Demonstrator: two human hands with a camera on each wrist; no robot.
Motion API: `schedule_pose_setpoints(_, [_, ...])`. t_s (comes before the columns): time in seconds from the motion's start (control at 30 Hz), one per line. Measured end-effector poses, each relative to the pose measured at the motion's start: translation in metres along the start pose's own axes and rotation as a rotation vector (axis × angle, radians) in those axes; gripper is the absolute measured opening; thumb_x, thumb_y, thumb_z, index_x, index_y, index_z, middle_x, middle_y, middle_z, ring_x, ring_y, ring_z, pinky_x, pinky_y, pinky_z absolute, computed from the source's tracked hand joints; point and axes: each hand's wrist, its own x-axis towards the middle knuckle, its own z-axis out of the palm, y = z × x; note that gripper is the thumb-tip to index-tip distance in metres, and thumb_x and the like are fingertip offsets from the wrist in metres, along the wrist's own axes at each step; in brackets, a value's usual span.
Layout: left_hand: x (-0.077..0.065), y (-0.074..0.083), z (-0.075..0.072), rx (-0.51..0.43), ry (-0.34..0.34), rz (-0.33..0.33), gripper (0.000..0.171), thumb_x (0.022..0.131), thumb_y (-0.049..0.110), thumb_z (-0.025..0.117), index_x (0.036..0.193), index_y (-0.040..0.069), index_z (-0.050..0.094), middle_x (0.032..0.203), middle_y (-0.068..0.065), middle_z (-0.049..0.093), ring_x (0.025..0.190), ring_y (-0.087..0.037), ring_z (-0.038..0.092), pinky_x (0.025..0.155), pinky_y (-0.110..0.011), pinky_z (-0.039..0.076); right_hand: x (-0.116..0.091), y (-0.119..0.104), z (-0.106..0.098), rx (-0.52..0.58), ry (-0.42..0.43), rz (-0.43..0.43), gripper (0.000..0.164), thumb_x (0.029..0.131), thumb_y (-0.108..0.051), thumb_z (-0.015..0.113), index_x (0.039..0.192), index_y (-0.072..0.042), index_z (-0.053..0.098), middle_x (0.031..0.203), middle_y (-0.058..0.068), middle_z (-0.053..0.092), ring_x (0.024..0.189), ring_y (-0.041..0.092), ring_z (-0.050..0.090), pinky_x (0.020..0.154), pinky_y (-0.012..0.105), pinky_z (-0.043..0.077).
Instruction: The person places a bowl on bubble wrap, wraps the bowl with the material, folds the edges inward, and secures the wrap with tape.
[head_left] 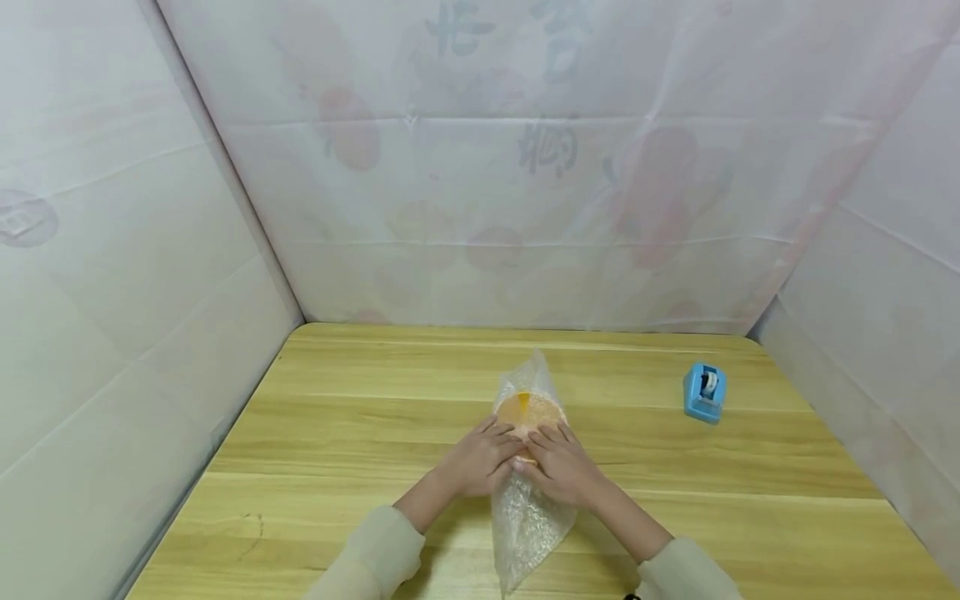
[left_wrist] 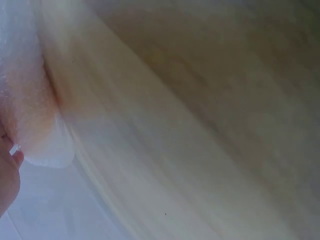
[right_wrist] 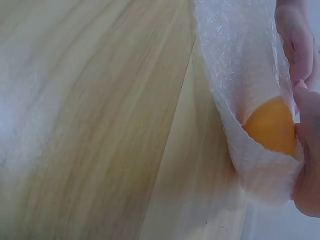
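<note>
A round orange object [head_left: 523,408], its kind hidden by the wrapping, lies inside clear bubble wrap [head_left: 528,517] near the middle of the table. A wedge of bare orange surface shows between two flaps of the wrap in the right wrist view. My left hand [head_left: 486,457] rests on the wrap from the left, fingers stretched over the object. From the right, my right hand [head_left: 564,465] presses on it with fingers spread. The two hands meet at the middle of the bundle. In the left wrist view, fingertips [left_wrist: 17,157] touch the wrapped side.
A blue tape dispenser [head_left: 705,392] with a roll in it stands toward the back right of the wooden table [head_left: 360,392]. Pale printed cloth walls [head_left: 450,183] enclose the back and both sides. Pointed ends of the wrap stick out toward the back and the front.
</note>
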Motion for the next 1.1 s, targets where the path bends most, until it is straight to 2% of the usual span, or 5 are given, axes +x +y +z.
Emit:
schedule_pose_setpoints(0.33, [0.002, 0.000, 0.001, -0.001, -0.059, -0.046, 0.040, 0.096, 0.022, 0.031, 0.123, 0.016, 0.059, 0.124, 0.005, 0.061, 0.128, -0.021, 0.046, 0.115, -0.042, 0.024, 0.001, 0.003, 0.002, 0.004, 0.043, -0.049, 0.049, 0.097, -0.038, 0.043, 0.121, 0.002, 0.058, 0.128, 0.021, 0.056, 0.126, 0.041, 0.044, 0.109, 0.060, 0.022])
schedule_pose_setpoints(0.53, [0.005, -0.001, -0.005, 0.113, -0.143, 0.000, 0.042, 0.086, 0.015, 0.043, 0.126, 0.017, 0.056, 0.123, 0.007, 0.062, 0.128, -0.018, 0.046, 0.114, -0.040, 0.026, -0.015, 0.020, 0.007, -0.070, 0.378, -0.307, 0.030, 0.095, -0.013, 0.045, 0.114, 0.004, 0.062, 0.120, 0.019, 0.061, 0.115, 0.036, 0.055, 0.097, 0.051, 0.041])
schedule_pose_setpoints(0.7, [0.001, -0.004, -0.009, 0.262, -0.237, 0.068, 0.072, 0.073, 0.019, 0.067, 0.139, 0.020, 0.039, 0.134, 0.008, 0.053, 0.134, -0.017, 0.039, 0.115, -0.038, 0.024, -0.027, 0.033, 0.010, -0.340, 0.553, -0.508, 0.044, 0.102, -0.009, 0.020, 0.117, 0.003, 0.059, 0.117, 0.016, 0.063, 0.107, 0.031, 0.060, 0.095, 0.040, 0.047])
schedule_pose_setpoints(0.87, [-0.005, -0.008, -0.008, 0.375, -0.265, 0.150, 0.095, 0.069, 0.022, 0.075, 0.148, 0.024, 0.021, 0.140, 0.008, 0.046, 0.139, -0.017, 0.029, 0.116, -0.039, 0.020, -0.039, 0.039, 0.013, -0.503, 0.500, -0.549, 0.049, 0.100, -0.004, 0.013, 0.130, -0.005, 0.051, 0.129, 0.018, 0.055, 0.116, 0.030, 0.055, 0.104, 0.038, 0.040])
schedule_pose_setpoints(1.1, [-0.008, -0.013, -0.003, 0.393, -0.226, 0.215, 0.083, 0.078, 0.038, 0.063, 0.148, 0.023, 0.021, 0.141, 0.004, 0.045, 0.139, -0.020, 0.029, 0.116, -0.040, 0.020, -0.044, 0.042, 0.017, -0.541, 0.439, -0.573, 0.050, 0.100, -0.004, 0.012, 0.131, -0.006, 0.050, 0.136, 0.020, 0.048, 0.122, 0.034, 0.050, 0.102, 0.041, 0.042])
